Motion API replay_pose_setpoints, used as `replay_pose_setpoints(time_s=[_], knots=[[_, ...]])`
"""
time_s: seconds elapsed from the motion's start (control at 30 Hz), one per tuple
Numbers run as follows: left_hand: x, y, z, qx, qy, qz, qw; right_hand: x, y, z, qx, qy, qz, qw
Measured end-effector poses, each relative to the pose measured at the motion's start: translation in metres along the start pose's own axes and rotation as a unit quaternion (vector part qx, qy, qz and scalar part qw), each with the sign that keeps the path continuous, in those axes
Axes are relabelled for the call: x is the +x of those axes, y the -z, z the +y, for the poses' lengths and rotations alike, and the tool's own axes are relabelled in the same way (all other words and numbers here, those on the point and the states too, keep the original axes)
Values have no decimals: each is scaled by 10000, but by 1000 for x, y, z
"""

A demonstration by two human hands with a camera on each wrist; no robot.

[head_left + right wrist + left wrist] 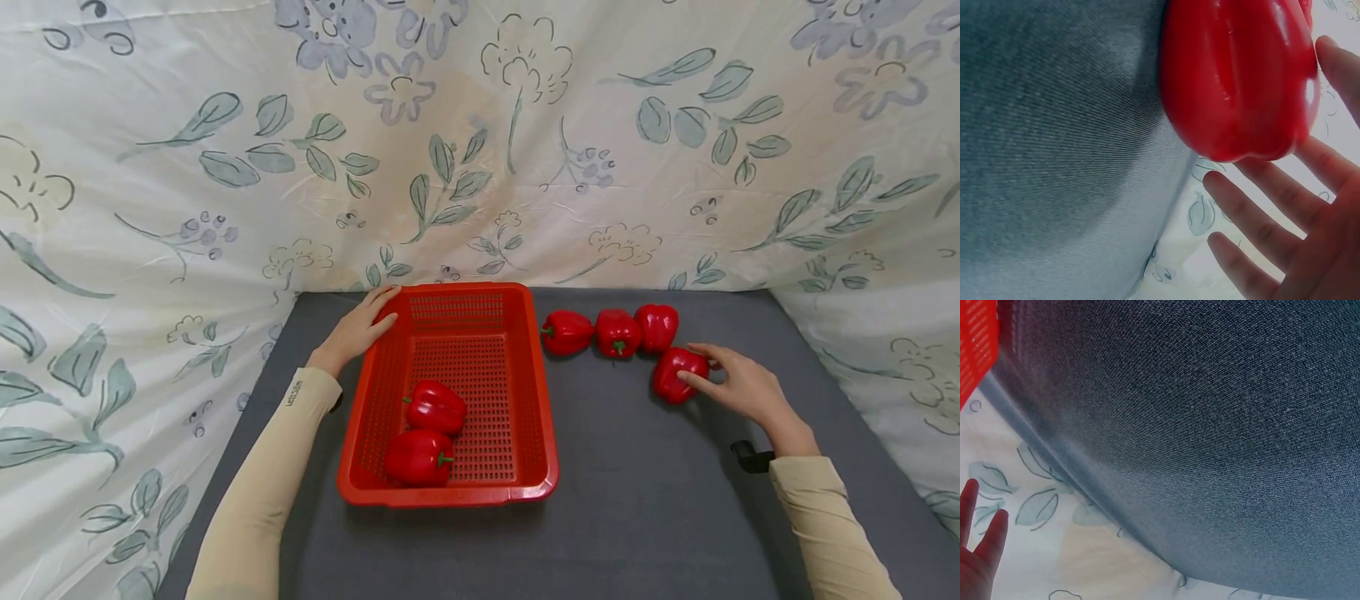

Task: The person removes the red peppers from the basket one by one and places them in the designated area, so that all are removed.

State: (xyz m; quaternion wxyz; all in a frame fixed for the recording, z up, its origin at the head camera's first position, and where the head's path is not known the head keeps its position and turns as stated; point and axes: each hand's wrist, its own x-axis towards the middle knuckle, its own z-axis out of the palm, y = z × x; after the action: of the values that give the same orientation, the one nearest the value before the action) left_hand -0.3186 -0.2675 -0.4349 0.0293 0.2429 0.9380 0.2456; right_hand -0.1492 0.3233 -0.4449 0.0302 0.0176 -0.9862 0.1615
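Head view: right hand [738, 385] lies on the grey tabletop [637, 500] at right, fingers nearly straight and spread, thumb and fingertips touching the right side of a red pepper [677, 374]. Pepper sits just left of the hand, on the tabletop, not lifted, no full grip visible. Three more peppers in a row just beyond it, toward the far edge: far-left pepper [567, 332], middle pepper [617, 333], far-right pepper [657, 327], touching or nearly so. Red basket [542, 392] stands left of centre, well apart from the right hand; two peppers inside at its near end, upper basket pepper [435, 406] and lower basket pepper [418, 457], touching each other. Left hand [360, 329] rests on the basket's far-left corner, fingers relaxed and laid over the rim, holding nothing else. Floral cloth [480, 150] hangs behind and at both sides.

Left wrist view: mostly grey tabletop [1210, 425]; a bit of red basket [975, 344] at top left; floral cloth [1035, 550] below; two fingertips of the left hand [975, 550] at lower left, straight, nothing in them.

Right wrist view: red pepper [1235, 75] fills the top, resting on the tabletop [1054, 156]. Right hand [1297, 231] below and right of it, fingers [1254, 212] straight and spread, loosely cupping the pepper's side; contact at the upper fingers, lower ones apart from it.
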Motion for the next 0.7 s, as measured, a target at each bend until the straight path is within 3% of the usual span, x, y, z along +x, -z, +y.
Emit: replay_pose_setpoints(time_s=[0.7], knots=[[1, -1, -1, -32, -29, -2, 10000, 23, 15, -37, -134, 307, 304, 9990]])
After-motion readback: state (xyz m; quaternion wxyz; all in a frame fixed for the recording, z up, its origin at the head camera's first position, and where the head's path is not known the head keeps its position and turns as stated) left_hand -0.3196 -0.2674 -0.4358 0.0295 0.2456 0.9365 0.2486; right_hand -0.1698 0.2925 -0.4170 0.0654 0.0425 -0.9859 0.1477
